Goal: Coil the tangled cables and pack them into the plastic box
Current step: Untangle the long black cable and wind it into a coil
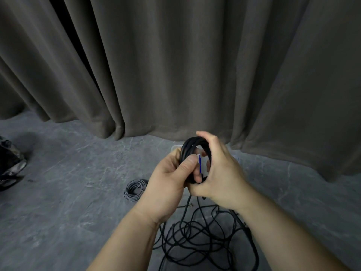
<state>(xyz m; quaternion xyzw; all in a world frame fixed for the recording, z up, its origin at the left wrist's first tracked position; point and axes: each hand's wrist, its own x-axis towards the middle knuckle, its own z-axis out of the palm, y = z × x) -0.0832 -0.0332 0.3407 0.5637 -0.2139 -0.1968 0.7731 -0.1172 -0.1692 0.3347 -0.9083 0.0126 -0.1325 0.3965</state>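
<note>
Two hands on one black coil [195, 147], raised in front of the chest, head view only. Left hand [168, 182] grips the coil's left side, thumb pressed across the loops. Right hand [220, 173] is curled round the right side and bottom, fingers wrapped over the top of the loops. Both closed on the same bundle, neither free. Small blue-and-white tag or strap [199, 163] shows inside the loop between the hands; can't tell what it is.

Below the wrists: black tangled cable [205, 237] spread loose on the grey floor [68, 173], many crossing loops. A strand rises from the tangle toward the underside of the right hand, so the held coil looks to be still fed from that pile.

Left of the left hand: grey coil [135, 189] lying flat on the floor, wound, not boxed.

Beyond the hands, mostly hidden behind them: pale edge of the plastic box [175, 148], at the foot of the curtain [175, 75]. Contents not visible.

Far left: dark crumpled bag-like object [9, 163], unclear.

Progress estimate: early-to-mid. One grey cable coiled, black one partly wound, a large share still tangled. Left to do: finish winding, secure it, put both coils in the box.
</note>
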